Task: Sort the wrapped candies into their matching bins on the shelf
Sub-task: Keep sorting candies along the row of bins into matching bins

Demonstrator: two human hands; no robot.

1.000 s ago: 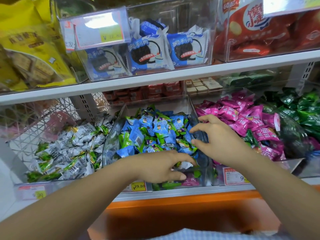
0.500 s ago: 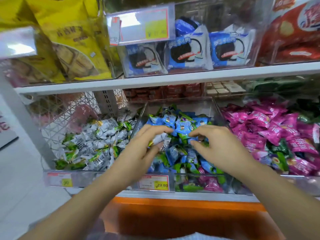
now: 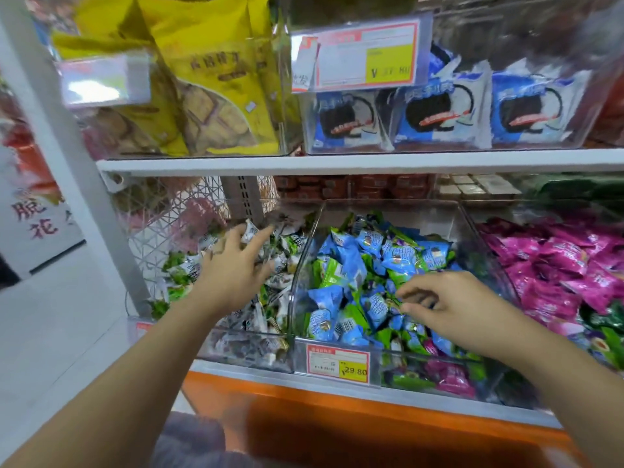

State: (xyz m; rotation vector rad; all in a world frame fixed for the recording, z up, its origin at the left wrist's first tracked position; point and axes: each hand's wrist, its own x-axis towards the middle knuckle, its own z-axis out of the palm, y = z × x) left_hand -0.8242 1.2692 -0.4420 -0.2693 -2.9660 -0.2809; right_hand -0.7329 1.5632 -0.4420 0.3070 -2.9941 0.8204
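The clear middle bin (image 3: 398, 211) holds blue and green wrapped candies (image 3: 341, 265), with a few pink ones at its front. The left bin (image 3: 250, 352) holds white-and-green candies (image 3: 182, 268). My left hand (image 3: 233, 268) hovers over the left bin with its fingers spread. A white candy (image 3: 250, 231) sits just at its fingertips. My right hand (image 3: 449, 305) reaches into the middle bin, its thumb and curled fingers pinching a small candy (image 3: 393, 303) in the pile.
A third bin on the right is full of pink candies (image 3: 553, 265), with green ones (image 3: 604, 319) beside them. The white shelf board (image 3: 337, 162) above carries yellow snack bags (image 3: 209, 96) and blue cookie packs (image 3: 439, 113). A price tag (image 3: 337, 363) hangs on the middle bin's front.
My left hand has carried a white candy out of the middle bin to the left bin and spread its fingers. My right hand has stayed in the middle bin, lower in the pile.
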